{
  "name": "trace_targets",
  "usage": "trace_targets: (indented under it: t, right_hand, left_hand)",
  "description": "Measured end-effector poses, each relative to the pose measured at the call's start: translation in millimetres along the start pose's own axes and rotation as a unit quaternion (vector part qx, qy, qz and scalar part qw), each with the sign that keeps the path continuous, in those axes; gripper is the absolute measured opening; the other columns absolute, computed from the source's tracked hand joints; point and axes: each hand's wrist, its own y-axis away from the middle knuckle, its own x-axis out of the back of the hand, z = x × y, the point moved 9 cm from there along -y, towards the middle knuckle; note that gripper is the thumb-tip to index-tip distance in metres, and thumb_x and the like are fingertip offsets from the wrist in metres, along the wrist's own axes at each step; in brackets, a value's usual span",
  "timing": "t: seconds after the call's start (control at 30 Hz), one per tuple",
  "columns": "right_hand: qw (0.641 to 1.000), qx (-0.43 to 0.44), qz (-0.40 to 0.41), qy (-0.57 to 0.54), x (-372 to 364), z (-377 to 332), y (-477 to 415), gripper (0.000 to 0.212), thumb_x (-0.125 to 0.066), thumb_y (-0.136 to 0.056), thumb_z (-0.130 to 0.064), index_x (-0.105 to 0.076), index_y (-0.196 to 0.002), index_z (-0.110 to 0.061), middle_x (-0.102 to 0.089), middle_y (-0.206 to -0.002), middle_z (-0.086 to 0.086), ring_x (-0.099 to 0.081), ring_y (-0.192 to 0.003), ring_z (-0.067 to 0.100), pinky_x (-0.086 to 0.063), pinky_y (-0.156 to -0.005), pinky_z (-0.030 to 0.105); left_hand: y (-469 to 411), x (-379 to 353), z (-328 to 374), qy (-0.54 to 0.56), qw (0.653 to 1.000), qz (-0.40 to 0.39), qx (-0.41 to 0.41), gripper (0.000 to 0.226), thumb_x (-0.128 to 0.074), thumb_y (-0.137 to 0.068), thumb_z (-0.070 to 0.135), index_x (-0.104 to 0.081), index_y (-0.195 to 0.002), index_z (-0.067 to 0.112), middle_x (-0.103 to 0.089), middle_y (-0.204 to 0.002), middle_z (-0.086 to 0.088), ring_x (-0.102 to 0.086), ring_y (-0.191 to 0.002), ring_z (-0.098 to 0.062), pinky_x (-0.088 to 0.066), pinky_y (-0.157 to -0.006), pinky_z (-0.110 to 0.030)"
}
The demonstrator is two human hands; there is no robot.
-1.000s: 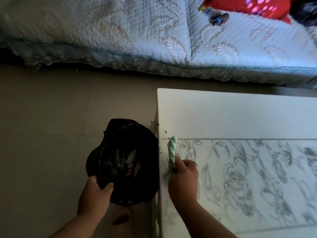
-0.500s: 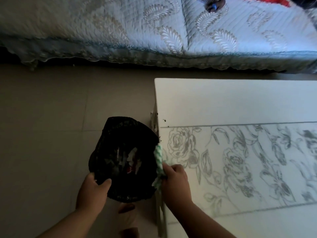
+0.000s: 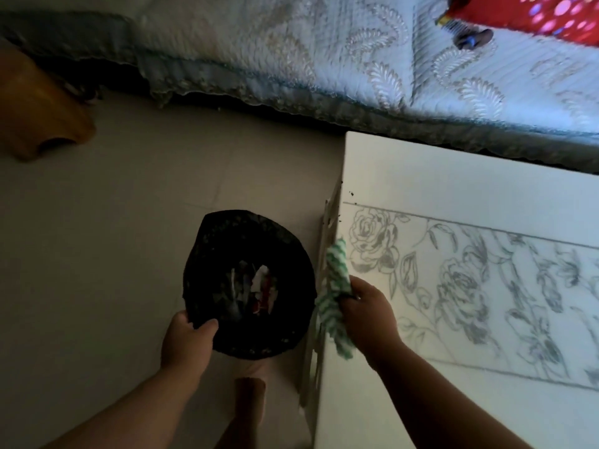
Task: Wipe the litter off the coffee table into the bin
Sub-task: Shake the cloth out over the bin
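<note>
The white coffee table with a grey rose pattern fills the right side. A black bin lined with a dark bag stands on the floor against the table's left edge, with scraps of litter inside. My left hand grips the bin's near rim. My right hand holds a green-and-white striped cloth that hangs over the table's left edge, beside the bin. A few dark crumbs lie near the table's far left corner.
A sofa with a pale quilted leaf-pattern cover runs along the back, close behind the table. A red spotted cushion lies on it at the top right. A wooden piece of furniture stands at the far left. My bare foot is below the bin.
My right hand swept the cloth leftward from the table's patterned area to its left edge, where it now hangs over. My left hand stays on the bin's rim. The view shifted.
</note>
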Motion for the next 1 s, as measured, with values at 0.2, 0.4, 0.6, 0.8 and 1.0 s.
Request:
trace_targets:
  t: [0.2,0.4,0.6,0.8,1.0]
  right_hand:
    - [0.995,-0.054,0.024,-0.082,17,27,38,0.038,-0.053,-0.080,-0.005,-0.070,-0.074,-0.039,-0.073,-0.069,-0.008,-0.071,-0.069,0.018,-0.059,-0.066,0.035]
    - [0.986,-0.071,0.016,-0.153,-8,29,53,0.042,-0.051,-0.081,0.003,-0.072,-0.077,-0.032,-0.075,-0.074,0.000,-0.072,-0.070,0.021,-0.057,-0.064,0.035]
    - [0.989,-0.055,-0.028,-0.134,-85,27,47,0.044,-0.050,-0.083,0.004,-0.073,-0.086,-0.033,-0.076,-0.077,0.000,-0.073,-0.070,0.019,-0.058,-0.066,0.036]
    - [0.996,-0.053,-0.042,-0.065,-159,46,40,0.055,-0.053,-0.085,-0.005,-0.067,-0.076,-0.058,-0.073,-0.076,-0.019,-0.070,-0.068,0.005,-0.052,-0.064,0.026]
    - [0.993,-0.100,-0.055,-0.042,-206,81,51,0.059,-0.047,-0.089,-0.003,-0.067,-0.073,-0.056,-0.070,-0.063,-0.019,-0.067,-0.068,0.013,-0.054,-0.062,0.031]
  left_hand:
    - [19,31,-96,0.106,0.984,0.043,0.138,0.031,-0.057,-0.088,0.014,-0.057,-0.111,-0.007,-0.065,-0.103,-0.029,-0.064,-0.089,-0.042,-0.051,-0.073,-0.046]
    - [23,34,-162,0.230,0.946,0.013,0.227,0.009,-0.052,-0.092,0.011,-0.054,-0.083,0.009,-0.055,-0.081,-0.014,-0.052,-0.065,-0.024,-0.044,-0.065,-0.031]
    - [-35,16,-184,0.187,0.961,-0.040,0.197,0.017,-0.055,-0.092,0.012,-0.055,-0.076,0.017,-0.060,-0.079,-0.011,-0.057,-0.069,-0.027,-0.046,-0.062,-0.029]
    - [-89,4,-211,0.154,0.973,-0.088,0.147,0.008,-0.059,-0.092,0.014,-0.057,-0.084,0.015,-0.064,-0.085,-0.011,-0.061,-0.072,-0.028,-0.049,-0.057,-0.030]
    - [-118,0,-236,0.190,0.966,-0.092,0.149,0.011,-0.057,-0.092,0.009,-0.057,-0.087,0.019,-0.064,-0.087,-0.011,-0.062,-0.074,-0.025,-0.049,-0.057,-0.029]
